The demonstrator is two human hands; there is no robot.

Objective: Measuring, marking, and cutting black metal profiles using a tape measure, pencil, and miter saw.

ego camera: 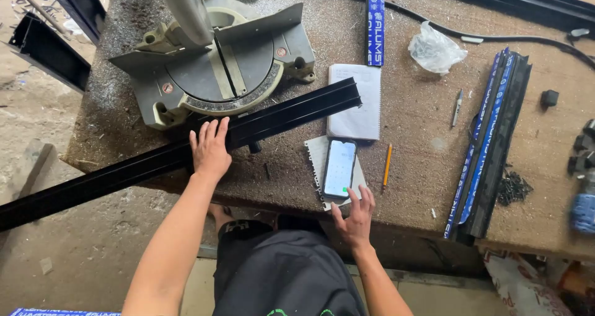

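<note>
**Flat palm on the black profile, fingertips at the phone**

Your left hand (211,150) lies open, palm down and fingers spread, on the long black metal profile (282,114). It presses rather than grips; whether the thumb hooks under the near edge is hidden by the hand itself. The profile runs out to the left of that hand, past the desk (421,136) edge, and is cut off by the frame, so its far end cannot be seen. To the right of the hand it ends just short of a white notepad (356,102).

Just beyond your left fingertips sits the grey mitre saw base (220,68); its upper arm and blade are cropped at the top, and only a pale blurred column shows.

Your right hand (355,217) is open, fingers loosely fanned, with the tips touching the lower edge of a smartphone (339,168) whose lit screen is too small to read. The phone rests on a spiral pad (317,151) that it mostly covers. Just right of the phone lies an orange pencil (387,165).

Well to the right of that hand is a bundle of dark profiles in blue wrapping (486,142), its near end overhanging the desk. At the right border, a few dark parts and a blue object are cut off and hard to identify.
</note>
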